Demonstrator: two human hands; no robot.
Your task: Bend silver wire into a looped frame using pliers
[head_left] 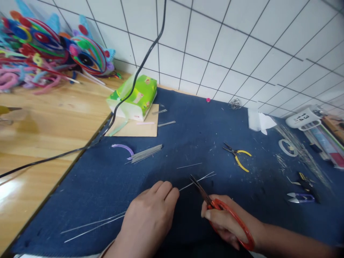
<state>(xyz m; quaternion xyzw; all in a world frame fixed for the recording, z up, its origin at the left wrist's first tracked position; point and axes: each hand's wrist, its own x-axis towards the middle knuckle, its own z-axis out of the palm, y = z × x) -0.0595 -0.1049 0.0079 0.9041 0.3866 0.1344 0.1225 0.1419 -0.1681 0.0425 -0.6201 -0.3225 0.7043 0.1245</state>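
My left hand (153,211) is closed around a few thin metal wires (94,225), whose ends stick out on both sides of the fist. In my right hand (228,218) I hold red-handled scissors (239,224), with the blade tips at the wires just right of my left fist. Whether the blades touch the wires I cannot tell. A single short wire (189,165) lies on the dark blue mat (193,132) beyond them. Past my left hand rest a bundle of cut wires (147,153) and a curved purple fuzzy strip (123,147).
Yellow-handled pliers (239,156) and purple thread snips (301,197) lie to the right, near loose wires (306,154) and a white mug (303,117). A green tissue pack (137,96) sits on cardboard. A black cable (129,96) crosses the left side. Colourful fuzzy crafts (53,46) stand back left.
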